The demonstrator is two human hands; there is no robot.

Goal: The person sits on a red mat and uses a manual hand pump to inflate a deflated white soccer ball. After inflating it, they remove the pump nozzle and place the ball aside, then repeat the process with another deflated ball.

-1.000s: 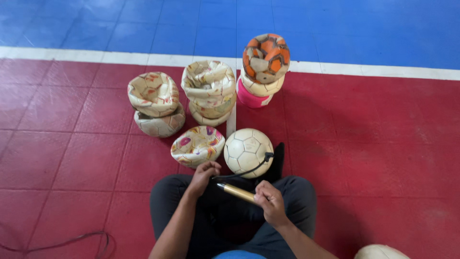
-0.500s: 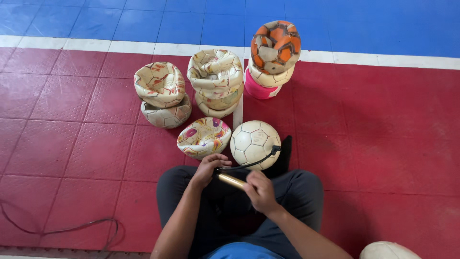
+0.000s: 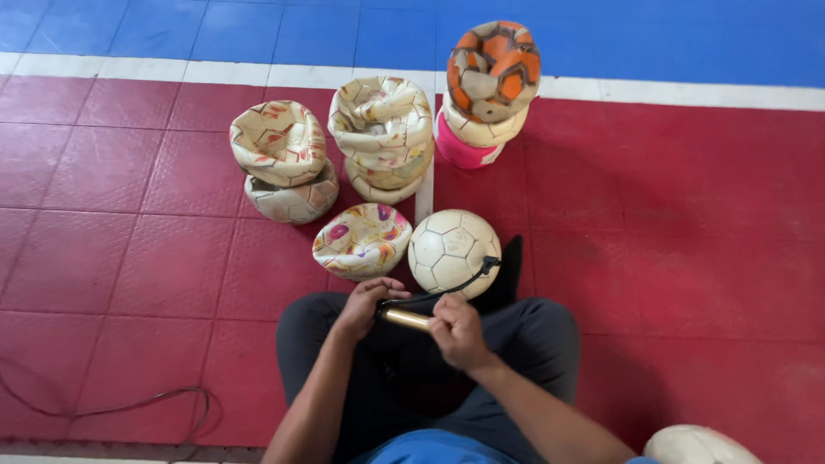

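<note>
Left hand (image 3: 365, 305): fingers curled shut around the near end of the pump (image 3: 406, 319), over the person's lap.

Right hand (image 3: 457, 331): fingers wrapped tight on the pump's other end, just right of the left hand; only a short gold stretch of barrel shows between the two fists.

Pump: gold tube, lying roughly level across the lap, just below the white ball (image 3: 454, 251).

Hose (image 3: 447, 288): thin, black, running from the pump up to the white ball's right side.

White ball: round and full, on the floor between the person's knees, touching a dark foot or shoe at its right.

Flat ball (image 3: 363, 241): collapsed, cream with pink and yellow marks, touching the white ball's left side.

Stack (image 3: 382, 137): several collapsed cream balls, nested, beyond the white ball.

Second stack (image 3: 282, 159): two collapsed balls, left and beyond the white ball.

Orange ball (image 3: 493, 69): orange and grey, sitting atop a pink-and-white pile, beyond the white ball to the right.

Cord (image 3: 129, 404): on the red floor, well left of the white ball.

Another white ball (image 3: 696, 445): lower right edge, partly cut off.
</note>
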